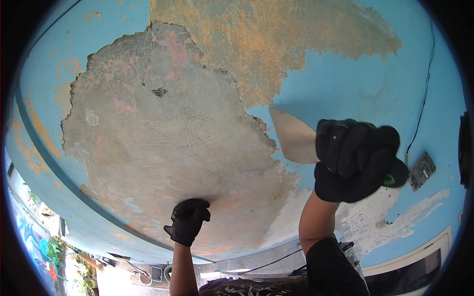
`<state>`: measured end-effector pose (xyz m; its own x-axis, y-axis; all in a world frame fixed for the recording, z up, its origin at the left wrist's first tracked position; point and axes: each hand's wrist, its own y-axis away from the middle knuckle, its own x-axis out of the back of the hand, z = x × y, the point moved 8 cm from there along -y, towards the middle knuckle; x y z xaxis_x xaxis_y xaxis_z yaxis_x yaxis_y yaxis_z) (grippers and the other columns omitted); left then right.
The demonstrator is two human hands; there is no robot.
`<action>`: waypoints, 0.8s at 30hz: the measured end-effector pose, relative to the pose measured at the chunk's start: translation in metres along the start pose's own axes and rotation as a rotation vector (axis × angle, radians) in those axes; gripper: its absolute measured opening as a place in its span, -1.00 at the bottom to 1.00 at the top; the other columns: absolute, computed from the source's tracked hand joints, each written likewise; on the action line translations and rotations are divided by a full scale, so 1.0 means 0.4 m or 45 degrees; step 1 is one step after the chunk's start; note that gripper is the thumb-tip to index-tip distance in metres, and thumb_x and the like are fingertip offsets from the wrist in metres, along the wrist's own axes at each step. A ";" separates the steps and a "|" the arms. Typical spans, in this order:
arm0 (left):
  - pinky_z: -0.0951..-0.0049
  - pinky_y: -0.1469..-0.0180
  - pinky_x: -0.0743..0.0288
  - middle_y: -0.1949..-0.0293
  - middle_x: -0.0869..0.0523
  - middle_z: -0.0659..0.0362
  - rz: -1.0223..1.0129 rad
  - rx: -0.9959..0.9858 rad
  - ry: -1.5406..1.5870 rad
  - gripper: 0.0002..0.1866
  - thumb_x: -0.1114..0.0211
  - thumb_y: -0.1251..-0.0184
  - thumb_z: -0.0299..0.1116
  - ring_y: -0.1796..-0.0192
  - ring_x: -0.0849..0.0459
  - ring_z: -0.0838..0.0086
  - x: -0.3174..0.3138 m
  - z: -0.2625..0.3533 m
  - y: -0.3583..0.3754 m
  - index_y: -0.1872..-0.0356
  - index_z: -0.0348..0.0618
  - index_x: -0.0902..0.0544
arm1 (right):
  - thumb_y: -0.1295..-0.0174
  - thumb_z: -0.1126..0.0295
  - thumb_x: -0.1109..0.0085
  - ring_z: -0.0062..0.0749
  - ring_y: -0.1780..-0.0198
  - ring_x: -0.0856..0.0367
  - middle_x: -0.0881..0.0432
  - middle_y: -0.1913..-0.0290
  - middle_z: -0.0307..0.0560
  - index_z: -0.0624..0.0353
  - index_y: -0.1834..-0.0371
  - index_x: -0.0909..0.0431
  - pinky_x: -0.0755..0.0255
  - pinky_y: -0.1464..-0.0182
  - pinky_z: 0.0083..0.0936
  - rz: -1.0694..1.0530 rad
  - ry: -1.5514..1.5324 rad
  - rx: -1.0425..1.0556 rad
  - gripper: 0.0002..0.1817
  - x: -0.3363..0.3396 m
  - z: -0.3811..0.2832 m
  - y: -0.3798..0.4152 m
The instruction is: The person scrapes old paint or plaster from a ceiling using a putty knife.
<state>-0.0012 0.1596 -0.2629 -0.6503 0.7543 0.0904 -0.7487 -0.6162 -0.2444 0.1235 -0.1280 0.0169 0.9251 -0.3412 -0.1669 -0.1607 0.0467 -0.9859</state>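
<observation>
My right hand, in a black glove, is wrapped round the handle of a putty knife. The knife's broad metal blade points left, over the blue paint beside the bare patch, and a bit of green handle shows past my fist. Lower down, my left hand, also gloved in black, is at the bare grey plaster with fingers loosely bent, one standing apart, and nothing seen in it. Ragged edges of blue paint ring the plaster, which bears scratches and a small hole.
An electrical box with a cable running up from it is on the wall at right. A pale frame is at lower right. Buckets and plants stand below at left. Yellowish scraped wall spreads above.
</observation>
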 end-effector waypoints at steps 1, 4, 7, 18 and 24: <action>0.52 0.41 -0.54 0.56 -0.71 0.17 0.009 -0.028 0.010 -0.80 -0.26 -0.46 -0.38 0.51 -0.68 0.53 0.002 0.002 0.000 0.28 -0.32 -0.73 | -0.48 0.28 -0.09 -0.52 0.76 -0.22 -0.38 0.67 -0.19 0.16 0.29 -0.38 -0.19 0.65 -0.45 -0.052 0.074 0.066 -0.78 -0.015 -0.024 -0.003; 0.52 0.41 -0.54 0.57 -0.71 0.16 0.014 -0.011 -0.031 -0.80 -0.25 -0.47 -0.38 0.51 -0.69 0.53 0.001 0.010 0.002 0.28 -0.31 -0.73 | -0.43 0.38 -0.06 -0.53 0.75 -0.24 -0.40 0.66 -0.18 0.15 0.32 -0.33 -0.21 0.65 -0.45 0.018 0.177 0.082 -0.82 -0.005 -0.002 0.016; 0.52 0.41 -0.54 0.56 -0.71 0.16 0.008 -0.026 0.000 -0.80 -0.25 -0.47 -0.37 0.51 -0.69 0.53 0.001 0.000 0.000 0.28 -0.31 -0.73 | -0.44 0.40 -0.06 -0.55 0.74 -0.26 -0.41 0.66 -0.19 0.12 0.37 -0.31 -0.22 0.64 -0.48 0.076 0.322 0.111 -0.80 0.010 -0.021 0.004; 0.52 0.37 -0.56 0.53 -0.74 0.15 -0.005 0.005 0.000 -0.85 -0.23 -0.45 -0.48 0.47 -0.71 0.53 0.006 0.006 -0.005 0.25 -0.32 -0.74 | -0.39 0.48 -0.10 -0.53 0.70 -0.28 -0.41 0.64 -0.18 0.19 0.38 -0.35 -0.24 0.60 -0.42 -0.113 0.049 0.106 -0.83 -0.039 -0.069 0.005; 0.53 0.37 -0.56 0.53 -0.74 0.15 -0.004 -0.009 0.045 -0.84 -0.21 -0.43 -0.50 0.47 -0.71 0.54 0.004 0.005 0.003 0.26 -0.32 -0.75 | -0.43 0.37 -0.13 -0.52 0.76 -0.22 -0.36 0.69 -0.19 0.18 0.40 -0.32 -0.19 0.66 -0.42 0.080 0.193 0.069 -0.74 -0.014 -0.026 0.006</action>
<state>-0.0033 0.1597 -0.2612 -0.6430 0.7638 0.0572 -0.7497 -0.6124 -0.2508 0.1142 -0.1358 0.0156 0.8505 -0.4735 -0.2289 -0.1943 0.1214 -0.9734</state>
